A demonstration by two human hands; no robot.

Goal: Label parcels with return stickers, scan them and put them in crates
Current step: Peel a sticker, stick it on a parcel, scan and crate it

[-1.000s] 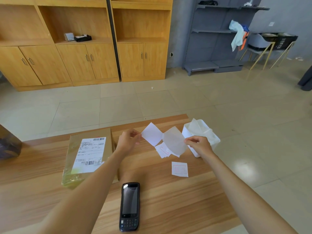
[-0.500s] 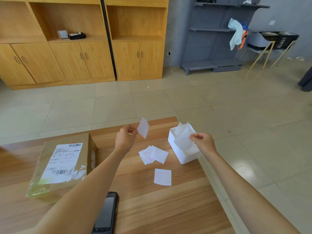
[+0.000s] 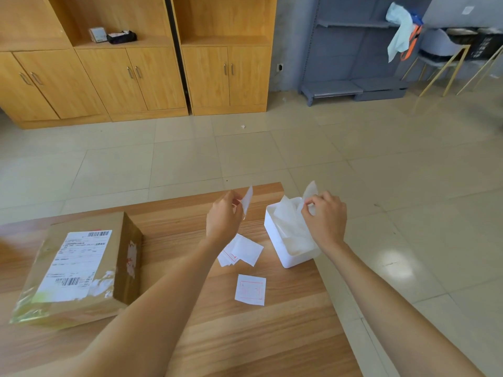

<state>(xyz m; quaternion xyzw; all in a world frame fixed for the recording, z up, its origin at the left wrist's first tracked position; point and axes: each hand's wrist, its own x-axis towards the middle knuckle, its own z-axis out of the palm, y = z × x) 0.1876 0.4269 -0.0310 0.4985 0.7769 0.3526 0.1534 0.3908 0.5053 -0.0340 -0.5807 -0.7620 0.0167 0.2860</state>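
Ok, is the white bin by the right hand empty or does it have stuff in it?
Not empty. The white bin holds crumpled translucent backing sheets that rise above its rim, and the right hand pinches another sheet over it.

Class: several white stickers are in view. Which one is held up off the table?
The sticker pinched in the left hand; the others lie flat on the table.

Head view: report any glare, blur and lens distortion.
Head view: a bright glare patch lies on the floor tiles; the clear tape on the parcel shines near its corner; the cabinets lean and bow, wide-angle distortion; the left hand and right hand look fairly sharp, while the sticker in the left hand is slightly blurred.
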